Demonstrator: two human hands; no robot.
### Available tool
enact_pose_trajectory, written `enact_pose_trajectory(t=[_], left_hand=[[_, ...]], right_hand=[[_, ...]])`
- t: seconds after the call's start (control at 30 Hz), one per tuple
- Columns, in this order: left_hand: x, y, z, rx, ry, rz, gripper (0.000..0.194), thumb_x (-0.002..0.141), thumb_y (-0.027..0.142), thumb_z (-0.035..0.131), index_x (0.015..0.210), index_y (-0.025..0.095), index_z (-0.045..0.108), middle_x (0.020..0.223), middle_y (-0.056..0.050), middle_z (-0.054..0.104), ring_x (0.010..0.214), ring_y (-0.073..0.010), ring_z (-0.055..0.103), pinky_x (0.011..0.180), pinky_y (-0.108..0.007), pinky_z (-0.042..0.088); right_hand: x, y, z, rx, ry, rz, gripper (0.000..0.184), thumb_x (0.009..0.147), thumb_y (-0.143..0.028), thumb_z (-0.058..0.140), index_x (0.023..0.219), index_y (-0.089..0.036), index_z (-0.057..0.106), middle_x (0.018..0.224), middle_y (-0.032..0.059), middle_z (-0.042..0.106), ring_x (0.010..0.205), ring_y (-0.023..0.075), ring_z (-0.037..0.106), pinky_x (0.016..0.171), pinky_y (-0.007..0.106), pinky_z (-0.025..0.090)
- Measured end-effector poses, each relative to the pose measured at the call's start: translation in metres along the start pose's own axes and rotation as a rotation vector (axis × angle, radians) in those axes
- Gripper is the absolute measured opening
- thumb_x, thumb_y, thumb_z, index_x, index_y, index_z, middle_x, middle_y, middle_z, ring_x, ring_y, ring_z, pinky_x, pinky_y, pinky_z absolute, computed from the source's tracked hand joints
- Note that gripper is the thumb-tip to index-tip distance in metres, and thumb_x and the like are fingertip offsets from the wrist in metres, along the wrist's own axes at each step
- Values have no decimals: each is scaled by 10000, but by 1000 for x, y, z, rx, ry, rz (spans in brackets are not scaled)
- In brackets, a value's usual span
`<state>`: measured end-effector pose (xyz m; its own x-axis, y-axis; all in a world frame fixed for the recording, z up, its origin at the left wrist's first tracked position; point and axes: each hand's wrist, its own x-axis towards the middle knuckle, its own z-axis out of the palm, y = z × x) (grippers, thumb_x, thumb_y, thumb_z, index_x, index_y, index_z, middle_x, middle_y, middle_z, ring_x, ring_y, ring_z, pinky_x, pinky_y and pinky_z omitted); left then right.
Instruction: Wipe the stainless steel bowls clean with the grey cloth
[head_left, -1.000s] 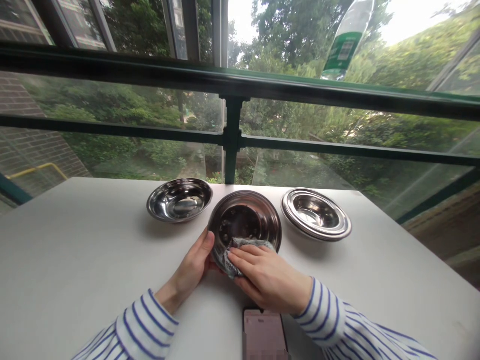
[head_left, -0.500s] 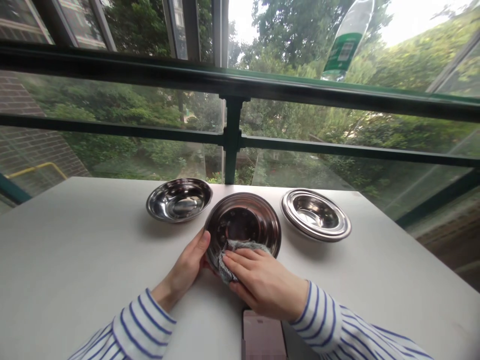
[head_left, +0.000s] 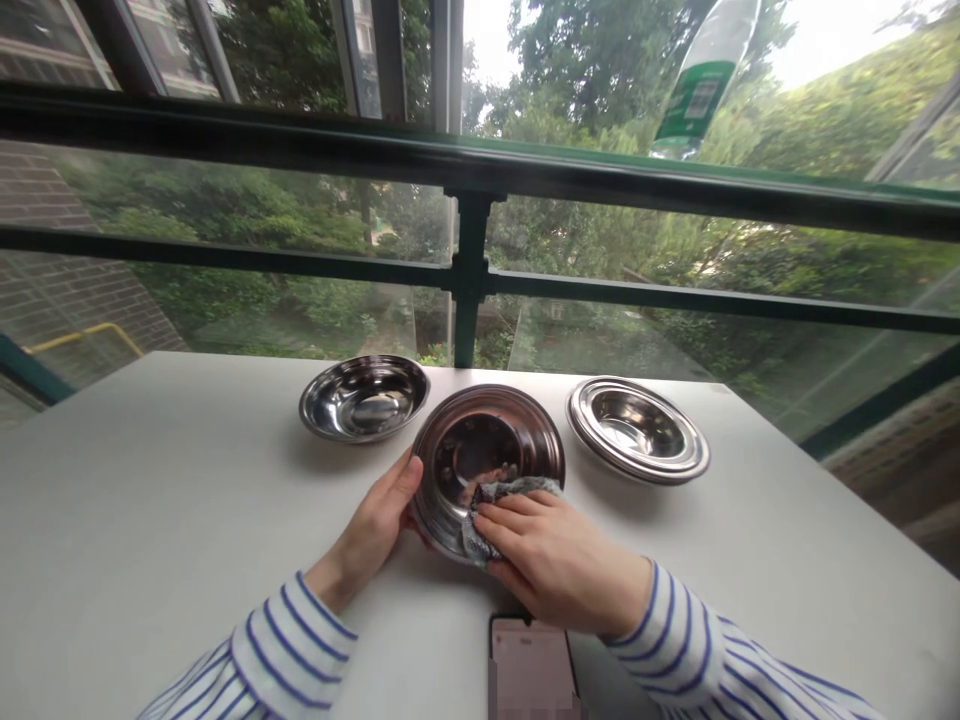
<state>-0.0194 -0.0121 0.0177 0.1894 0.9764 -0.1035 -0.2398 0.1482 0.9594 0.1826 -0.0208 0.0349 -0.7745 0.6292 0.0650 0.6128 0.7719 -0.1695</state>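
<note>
A shiny metal bowl (head_left: 480, 425) is tilted toward me in the middle of the white table. My left hand (head_left: 381, 510) grips its left rim, thumb on top and the other fingers hidden beneath. Under the fingers of my right hand (head_left: 547, 550) is a bunched grey patterned cloth (head_left: 480, 545), pressed against the bowl's lower right inside wall. Part of the cloth sticks out past the fingertips. Behind and to the left rests another metal bowl (head_left: 367, 400). To the right are metal bowls (head_left: 637, 430) that look stacked, one inside the other.
A phone (head_left: 529, 665) lies on the white table (head_left: 225, 520) near its front edge, just below my right hand. Along the far side runs a dark green railing (head_left: 300, 145) with glass panels. On the railing's top stands a plastic bottle (head_left: 694, 100) with a green label.
My right hand has slid the cloth a little to the right along the bowl's inside. My left hand keeps its hold on the rim. The whole view has shifted slightly.
</note>
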Motion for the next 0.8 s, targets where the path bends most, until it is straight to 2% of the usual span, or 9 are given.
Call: enact_pose_trajectory(t=[0.1, 0.23, 0.3, 0.47, 0.53, 0.67, 0.8], left_hand=[[1, 2, 1, -17, 17, 17, 558, 838, 453, 475, 1332, 198, 419, 984, -68, 675, 541, -144, 539, 476, -280, 418], [1, 0, 5, -35, 30, 30, 542, 835, 454, 480, 1315, 203, 440, 1001, -63, 669, 564, -150, 544, 475, -278, 422], [0, 0, 4, -27, 29, 24, 547, 827, 460, 490, 1302, 192, 460, 940, -66, 680, 555, -157, 545, 474, -282, 416], [1, 2, -2, -20, 34, 28, 570, 817, 467, 502, 1310, 185, 458, 707, -44, 666, 528, -176, 556, 481, -293, 418], [3, 1, -1, -52, 41, 24, 584, 810, 483, 502, 1310, 184, 458, 733, -56, 678, 592, -205, 594, 515, -310, 445], [4, -3, 0, -108, 55, 12, 619, 778, 511, 532, 1289, 166, 484, 881, -98, 701, 737, -259, 636, 617, -360, 489], [4, -2, -2, -118, 46, 23, 555, 781, 466, 554, 1239, 153, 535, 855, -101, 705, 706, -251, 641, 593, -348, 492]], right_hand=[[1, 2, 2, -20, 25, 21, 356, 888, -297, 418, 1203, -157, 509, 1195, 88, 591, 1075, 237, 518, 914, 385, 364], [7, -6, 13, 14, 83, -33, 432, 909, -313, 383, 1298, -127, 415, 1309, 98, 502, 1170, 236, 450, 938, 371, 360], [8, -7, 15, 20, 83, -58, 444, 909, -317, 386, 1307, -122, 402, 1318, 100, 492, 1174, 231, 448, 935, 362, 367], [2, 1, 5, -31, 40, -19, 380, 853, -288, 495, 1209, -156, 501, 1185, 95, 596, 1072, 232, 526, 905, 372, 382], [2, 2, 4, -29, 38, -21, 368, 846, -292, 509, 1190, -163, 513, 1158, 93, 611, 1048, 229, 541, 898, 369, 387], [8, -4, 10, 20, 78, -79, 428, 871, -318, 472, 1261, -145, 444, 1234, 100, 563, 1113, 220, 506, 904, 347, 394], [5, -3, 6, 15, 42, -67, 410, 843, -293, 518, 1229, -164, 471, 1189, 86, 593, 1082, 216, 531, 899, 338, 396]])
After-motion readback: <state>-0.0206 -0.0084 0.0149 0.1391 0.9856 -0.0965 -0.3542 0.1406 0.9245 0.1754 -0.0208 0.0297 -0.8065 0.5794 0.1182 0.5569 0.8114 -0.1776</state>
